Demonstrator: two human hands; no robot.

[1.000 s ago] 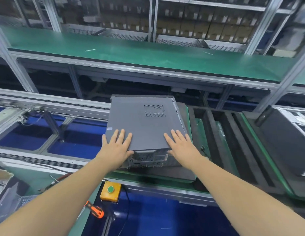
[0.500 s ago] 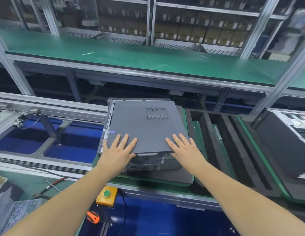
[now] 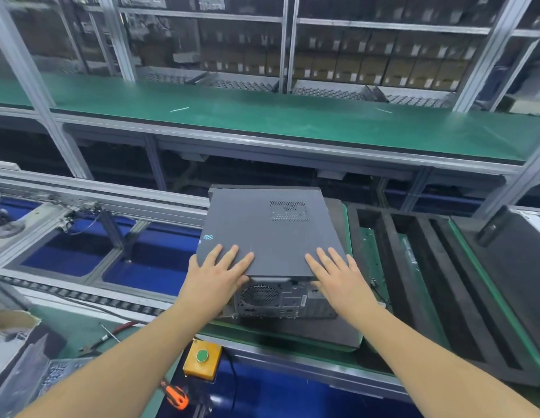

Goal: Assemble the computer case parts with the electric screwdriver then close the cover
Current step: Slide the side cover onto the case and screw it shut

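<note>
Cover [image 3: 271, 233] now farther forward over the case [image 3: 280, 297], left hand [image 3: 216, 277] and right hand [image 3: 338, 274] flat on it, each grip wide, straight-fingered.

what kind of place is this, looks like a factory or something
Most likely a computer assembly line in a factory. A desktop computer case lies on a conveyor pallet under both hands, a long green-topped workbench runs behind it, and racks of cardboard boxes fill the back wall.

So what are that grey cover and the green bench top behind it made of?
The grey cover looks like thin painted sheet metal: matte finish, crisp folded edges, a punched vent grid. The green bench top seems to be a rubbery mat, dull and smooth with a dark edge, though I can't be sure.
</note>
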